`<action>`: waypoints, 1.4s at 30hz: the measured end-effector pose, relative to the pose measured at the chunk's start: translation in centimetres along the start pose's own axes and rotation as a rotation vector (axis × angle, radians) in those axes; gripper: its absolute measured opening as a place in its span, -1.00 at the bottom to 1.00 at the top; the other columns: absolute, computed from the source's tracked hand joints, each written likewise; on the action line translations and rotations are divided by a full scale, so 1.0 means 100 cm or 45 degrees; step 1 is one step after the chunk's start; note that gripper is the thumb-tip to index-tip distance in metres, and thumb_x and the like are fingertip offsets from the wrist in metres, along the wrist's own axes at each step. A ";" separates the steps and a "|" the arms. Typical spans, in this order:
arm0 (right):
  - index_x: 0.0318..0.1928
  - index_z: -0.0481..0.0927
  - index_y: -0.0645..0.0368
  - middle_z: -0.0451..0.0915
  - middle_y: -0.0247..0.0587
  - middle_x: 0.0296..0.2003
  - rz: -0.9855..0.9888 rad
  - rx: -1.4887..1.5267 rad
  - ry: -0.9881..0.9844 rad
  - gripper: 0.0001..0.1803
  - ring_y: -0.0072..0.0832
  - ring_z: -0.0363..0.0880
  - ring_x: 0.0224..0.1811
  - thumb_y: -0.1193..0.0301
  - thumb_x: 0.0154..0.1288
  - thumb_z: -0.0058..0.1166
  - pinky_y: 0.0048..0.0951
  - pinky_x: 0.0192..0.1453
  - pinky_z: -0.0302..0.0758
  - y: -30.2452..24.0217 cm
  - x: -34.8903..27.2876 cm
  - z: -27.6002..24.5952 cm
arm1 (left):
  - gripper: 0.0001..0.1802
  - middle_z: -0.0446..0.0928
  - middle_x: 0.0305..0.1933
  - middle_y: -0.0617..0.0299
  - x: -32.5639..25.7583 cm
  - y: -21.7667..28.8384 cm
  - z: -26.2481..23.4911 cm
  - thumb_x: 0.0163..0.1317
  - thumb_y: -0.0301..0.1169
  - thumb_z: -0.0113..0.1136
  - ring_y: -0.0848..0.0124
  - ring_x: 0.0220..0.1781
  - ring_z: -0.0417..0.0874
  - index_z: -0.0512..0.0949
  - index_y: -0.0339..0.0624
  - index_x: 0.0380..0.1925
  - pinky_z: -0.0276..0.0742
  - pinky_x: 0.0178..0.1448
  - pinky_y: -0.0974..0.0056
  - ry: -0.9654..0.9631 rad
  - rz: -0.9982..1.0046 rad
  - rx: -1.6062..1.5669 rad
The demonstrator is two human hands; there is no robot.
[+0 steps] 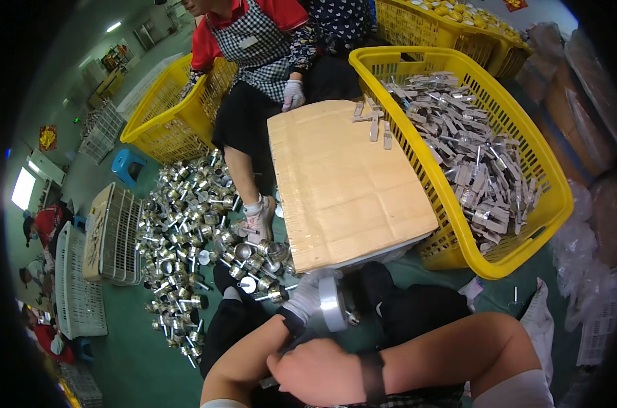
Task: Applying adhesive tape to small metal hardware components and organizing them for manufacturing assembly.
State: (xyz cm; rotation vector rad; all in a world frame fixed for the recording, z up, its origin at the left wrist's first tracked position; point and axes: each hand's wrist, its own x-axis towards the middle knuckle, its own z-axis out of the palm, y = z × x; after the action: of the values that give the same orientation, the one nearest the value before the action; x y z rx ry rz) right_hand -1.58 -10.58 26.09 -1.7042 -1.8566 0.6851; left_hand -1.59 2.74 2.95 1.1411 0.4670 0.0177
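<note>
My left hand [307,296], in a pale glove, comes in from the lower left and is closed on a shiny silver round metal part [332,304], held just off the near edge of the cardboard-topped table. Small shiny bits show beside it. My right hand [320,372], bare with a black wristband, crosses in front of my left forearm. Its fingers are curled and slightly blurred. A sliver of silver shows under them, but what they hold is not clear. Several grey clip-like metal pieces [374,126] lie at the table's far right corner.
A yellow basket [482,262] full of grey clip-like pieces stands right of the cardboard-topped table [349,187]. Silver cup-shaped parts with stems [179,251] are heaped on the floor at left. Across sits a co-worker with a gloved hand [293,95], beside another yellow basket [166,126].
</note>
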 end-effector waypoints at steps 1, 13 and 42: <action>-0.45 0.54 0.28 0.57 -0.09 -0.60 -0.050 0.026 0.013 -0.86 -0.24 0.59 -0.55 0.48 0.01 -0.07 -0.30 -0.53 0.50 -0.002 0.002 0.002 | -0.66 0.54 -0.16 0.28 0.001 -0.001 -0.006 -0.06 -0.54 0.30 0.51 -0.14 0.51 0.54 -0.19 -0.20 0.43 0.00 0.42 -0.118 -0.105 -0.100; -0.23 0.46 0.35 0.55 -0.03 -0.61 -0.403 0.139 0.242 -0.73 -0.19 0.58 -0.59 0.44 0.05 -0.10 -0.26 -0.56 0.48 -0.033 0.039 0.015 | -0.80 0.56 -0.25 0.18 -0.007 0.013 0.005 0.12 -0.53 0.06 0.41 -0.19 0.53 0.56 -0.17 -0.23 0.46 -0.06 0.33 0.159 -0.050 0.424; -0.05 0.38 0.24 0.52 0.01 -0.52 -0.414 0.269 -0.320 -0.55 -0.06 0.52 -0.48 0.34 0.02 0.10 -0.19 -0.44 0.43 -0.066 0.061 -0.032 | -0.81 0.58 -0.34 0.13 0.043 -0.033 0.025 0.05 -0.55 -0.05 0.37 -0.30 0.52 0.58 -0.30 -0.41 0.39 -0.14 0.42 0.320 -0.151 -0.365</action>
State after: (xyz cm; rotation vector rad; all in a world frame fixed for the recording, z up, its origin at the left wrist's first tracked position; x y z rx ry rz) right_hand -4.65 -4.96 33.15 -1.1918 -2.0828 0.9525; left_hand 2.51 0.25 -0.58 0.8312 0.7308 0.1220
